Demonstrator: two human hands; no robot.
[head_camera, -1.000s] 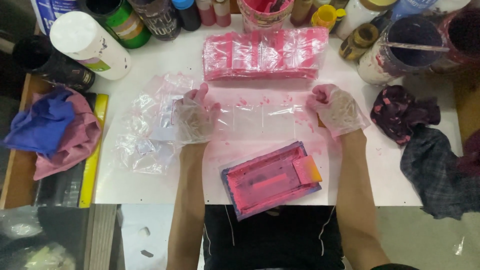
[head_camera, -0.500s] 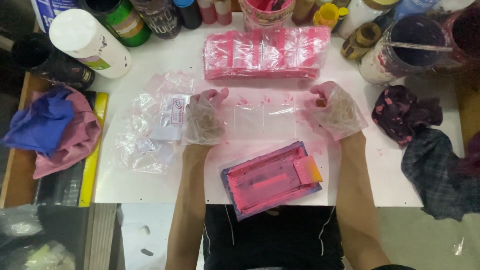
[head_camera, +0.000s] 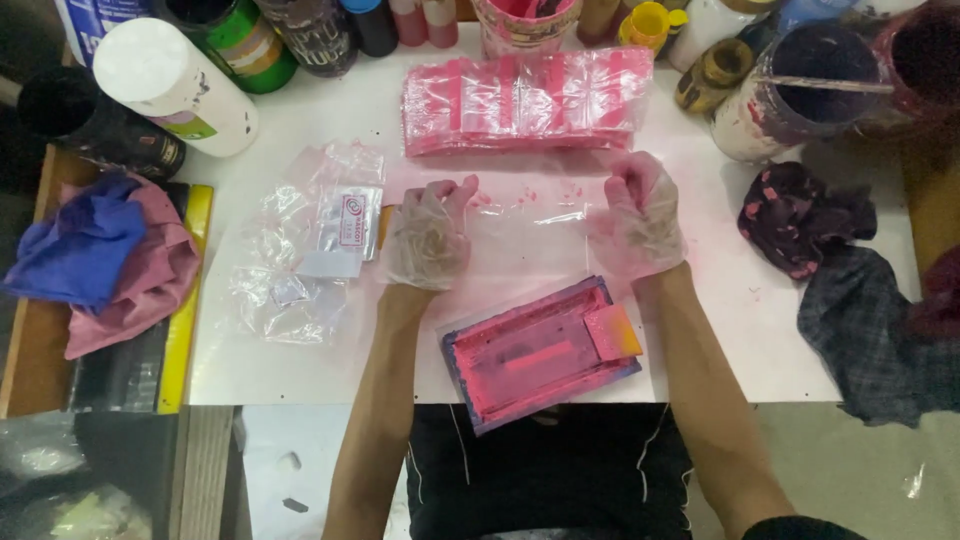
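Both my hands wear thin clear gloves stained pink. My left hand and my right hand each pinch one end of a clear plastic bag held flat over the white table. Just in front of my wrists lies a pink-stained rectangular screen frame with a small orange-pink squeegee resting on its right end. Beyond my hands sits a stack of pink printed clear bags.
Crumpled clear bags lie left of my left hand. Blue and pink rags are at far left, dark stained rags at right. Bottles, a white tub and ink jars line the back edge.
Both hands have shifted slightly away from me and a little to the right with the clear bag; the fingers have closed more tightly on its ends.
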